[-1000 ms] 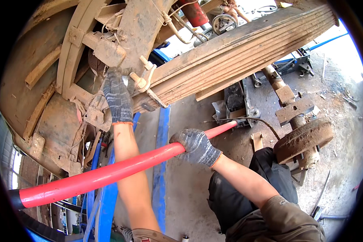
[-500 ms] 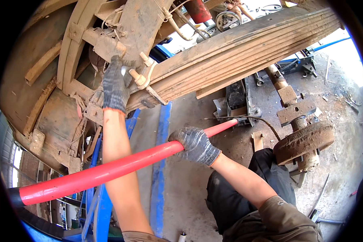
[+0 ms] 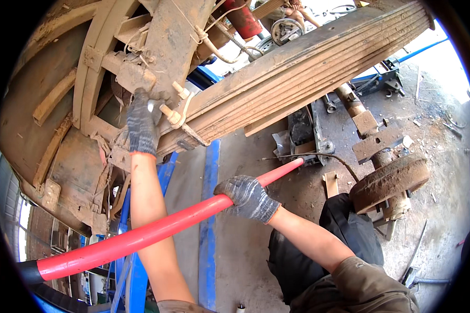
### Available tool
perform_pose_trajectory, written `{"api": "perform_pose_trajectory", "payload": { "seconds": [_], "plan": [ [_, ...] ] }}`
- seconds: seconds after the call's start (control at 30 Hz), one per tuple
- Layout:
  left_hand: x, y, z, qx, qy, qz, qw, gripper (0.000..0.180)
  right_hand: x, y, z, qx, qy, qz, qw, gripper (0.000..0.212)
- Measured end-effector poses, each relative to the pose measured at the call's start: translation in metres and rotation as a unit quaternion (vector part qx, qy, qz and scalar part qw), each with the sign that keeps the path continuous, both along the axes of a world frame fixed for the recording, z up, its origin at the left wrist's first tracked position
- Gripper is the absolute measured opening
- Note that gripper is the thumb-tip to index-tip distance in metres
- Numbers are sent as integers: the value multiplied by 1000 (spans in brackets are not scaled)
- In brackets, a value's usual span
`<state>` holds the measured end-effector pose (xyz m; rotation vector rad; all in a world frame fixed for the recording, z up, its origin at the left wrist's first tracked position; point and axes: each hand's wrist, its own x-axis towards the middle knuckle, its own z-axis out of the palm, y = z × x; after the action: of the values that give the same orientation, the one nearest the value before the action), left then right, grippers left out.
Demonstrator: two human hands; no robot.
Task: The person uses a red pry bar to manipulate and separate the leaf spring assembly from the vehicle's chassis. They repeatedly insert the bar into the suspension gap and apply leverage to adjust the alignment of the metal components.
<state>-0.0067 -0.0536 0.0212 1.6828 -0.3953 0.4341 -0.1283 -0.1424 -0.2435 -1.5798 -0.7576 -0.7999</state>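
My right hand (image 3: 247, 198), in a grey knit glove, is wrapped round a long red tapered bar (image 3: 141, 241). The bar slants across in front of me, over my left forearm, from a black end (image 3: 28, 272) at the lower left to a narrow tip. My left hand (image 3: 143, 121), gloved too, is up by the end of a rusty leaf spring (image 3: 297, 78). Its fingers are curled, and a bright glint shows at them; what they hold is hidden. Just right of them, a clip bolt (image 3: 171, 116) sticks out from the spring's strap.
A rusty vehicle frame (image 3: 167, 49) fills the upper left. On the floor to the right lies an axle with a brown drum (image 3: 391, 180). A blue stand (image 3: 136, 281) is at the lower left. Another person's hands (image 3: 296, 13) show at the far top.
My view has shifted slightly. The left hand remains by the spring's end, its fingers turned a little and a bright glint now at them. The bar's black end shows more.
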Motion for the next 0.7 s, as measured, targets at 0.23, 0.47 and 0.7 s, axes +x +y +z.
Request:
{"api": "perform_pose_trajectory", "payload": {
  "seconds": [0.23,0.47,0.7],
  "plan": [
    [-7,-4,-20,69,-86,75,991,29,2,2,-7,-7,-13,-7,1000,37],
    [-24,27,-20,55,-154,77,984,32,-1,9,-9,-3,-16,-1,1000,36],
    [-6,-4,-3,33,14,47,998,35,1,8,-5,1,-27,1,1000,38]
  ]
}}
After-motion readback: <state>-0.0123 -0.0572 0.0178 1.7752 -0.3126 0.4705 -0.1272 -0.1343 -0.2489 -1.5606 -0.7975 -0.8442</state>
